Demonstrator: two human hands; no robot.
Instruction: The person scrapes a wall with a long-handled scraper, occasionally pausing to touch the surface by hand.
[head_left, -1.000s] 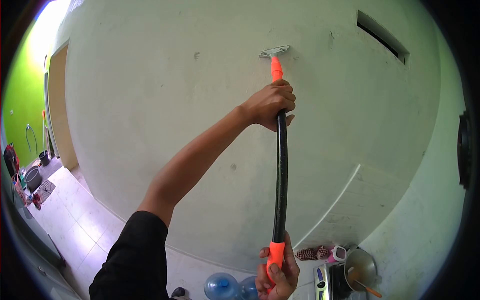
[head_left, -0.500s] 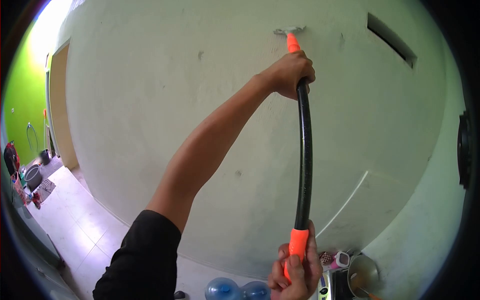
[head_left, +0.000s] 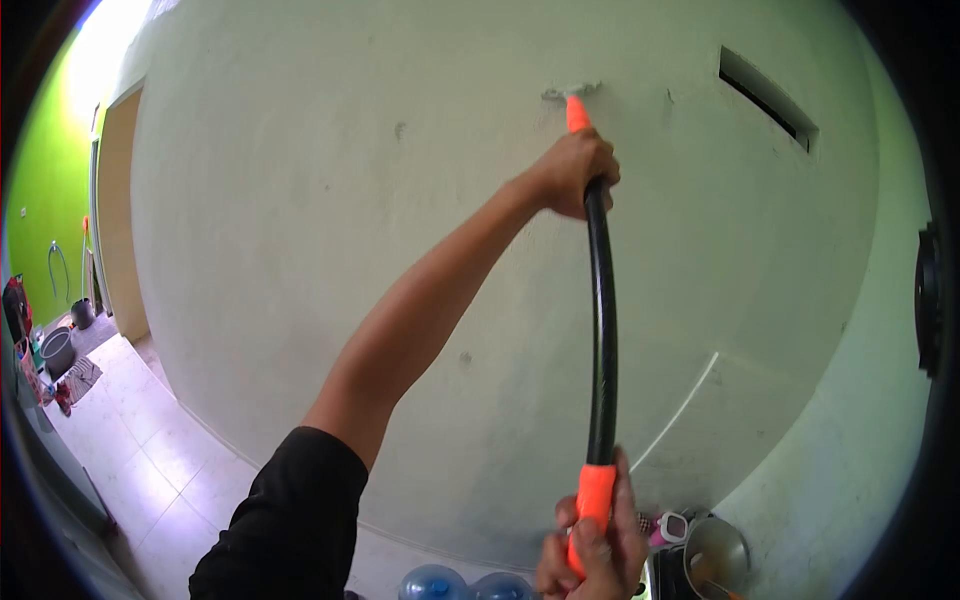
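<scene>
A black pole [head_left: 604, 330] with orange ends runs up in front of me, looking curved through the lens. High on it, just below the upper orange section, my left hand [head_left: 578, 172] is wrapped round the shaft. Lower down, my right hand [head_left: 598, 555] grips the orange handle end [head_left: 597, 490]. At the top is a narrow, pale grey head [head_left: 570, 92] against the wall [head_left: 450, 250]; its exact kind is too small to make out. Small dark marks and rough patches show on the wall.
A slot opening [head_left: 768, 98] is cut in the wall at upper right. Below stand blue water jugs [head_left: 433, 583] and a metal pot [head_left: 717, 550] on a stove. At far left, a doorway [head_left: 124, 210], a grey bucket [head_left: 58, 350] and tiled floor [head_left: 150, 430] are visible.
The pole's head and my left hand appear lower in view, and the wall slot has shifted slightly left and down. Both hands keep their hold on the pole.
</scene>
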